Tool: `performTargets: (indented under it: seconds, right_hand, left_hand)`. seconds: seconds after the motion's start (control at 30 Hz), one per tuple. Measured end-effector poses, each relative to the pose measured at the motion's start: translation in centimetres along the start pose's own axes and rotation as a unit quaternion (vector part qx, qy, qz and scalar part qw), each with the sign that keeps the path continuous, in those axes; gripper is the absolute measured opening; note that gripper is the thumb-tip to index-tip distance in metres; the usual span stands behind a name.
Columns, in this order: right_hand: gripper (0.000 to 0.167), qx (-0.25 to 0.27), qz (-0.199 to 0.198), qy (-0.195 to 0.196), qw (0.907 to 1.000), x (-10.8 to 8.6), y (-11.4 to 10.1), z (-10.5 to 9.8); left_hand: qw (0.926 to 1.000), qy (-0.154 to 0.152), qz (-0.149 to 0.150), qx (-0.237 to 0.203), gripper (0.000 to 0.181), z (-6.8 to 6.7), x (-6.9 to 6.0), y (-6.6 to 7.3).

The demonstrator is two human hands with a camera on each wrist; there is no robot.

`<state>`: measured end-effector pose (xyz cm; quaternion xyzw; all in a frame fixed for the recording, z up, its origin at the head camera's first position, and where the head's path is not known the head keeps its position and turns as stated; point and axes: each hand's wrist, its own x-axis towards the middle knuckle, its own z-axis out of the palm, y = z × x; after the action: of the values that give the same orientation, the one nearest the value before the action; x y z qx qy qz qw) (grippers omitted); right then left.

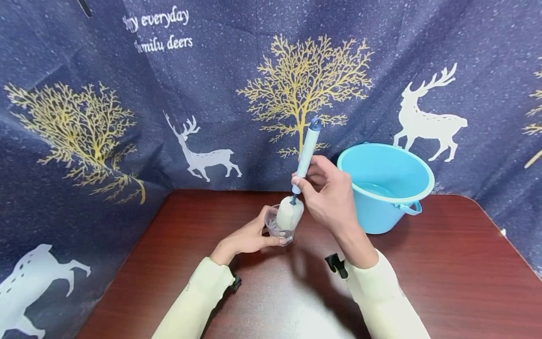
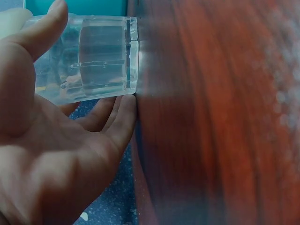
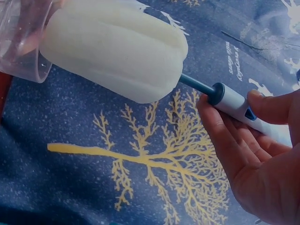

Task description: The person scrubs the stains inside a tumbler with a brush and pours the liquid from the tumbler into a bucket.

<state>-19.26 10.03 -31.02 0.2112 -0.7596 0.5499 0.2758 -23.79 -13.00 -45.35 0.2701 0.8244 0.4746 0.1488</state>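
Observation:
A clear plastic cup (image 2: 101, 56) stands upright on the table, its base touching the wood. My left hand (image 1: 250, 235) holds it round the side, thumb on the near side and fingers behind. In my right hand (image 1: 332, 195) is a sponge cup brush (image 1: 308, 148), pinched by its light blue handle between thumb and fingers. Its white sponge head (image 3: 117, 51) tilts down into the mouth of the cup, with the upper part of the sponge above the rim. The brush's lower tip inside the cup shows only dimly through the plastic.
A light blue bucket (image 1: 381, 212) with a side handle stands at the back right, close beside my right hand. The reddish-brown wooden table (image 1: 178, 245) meets a dark blue printed cloth (image 1: 254, 94) along its back edge.

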Motion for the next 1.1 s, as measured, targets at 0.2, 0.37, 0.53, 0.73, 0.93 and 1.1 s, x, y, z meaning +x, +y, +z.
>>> performTargets:
  seconds: [0.2, 0.37, 0.53, 0.73, 0.93, 1.1]
  right_hand:
    - [0.028, 0.006, -0.012, 0.0, 0.9999, -0.2, -0.3, -0.3]
    - [0.028, 0.009, -0.019, -0.007, 0.9997, -0.7, -0.4, -0.7]
    - [0.028, 0.004, -0.021, -0.016, 0.9996, -1.2, -0.5, -1.2]
    - [0.029, -0.004, -0.025, -0.026, 0.9993, -1.9, -0.5, -1.8]
    - [0.028, -0.01, -0.014, -0.038, 0.9992, -2.3, -0.4, -2.3]
    - [0.027, -0.035, 0.018, -0.041, 0.9984, -2.4, -0.2, -2.6]
  left_hand:
    - [0.9999, -0.001, 0.004, 0.009, 0.075, 0.0, 0.0, -0.4]
    - [1.0, -0.002, 0.007, -0.001, 0.076, 0.1, -0.1, -0.5]
    - [1.0, -0.005, -0.003, -0.005, 0.08, 0.0, -0.2, -0.3]
    - [1.0, -0.005, -0.002, -0.001, 0.08, -0.1, -0.2, -0.1]
    - [1.0, 0.0, -0.004, -0.001, 0.076, -0.1, -0.1, -0.1]
    - [1.0, 0.0, -0.004, 0.003, 0.076, -0.1, -0.1, -0.1]
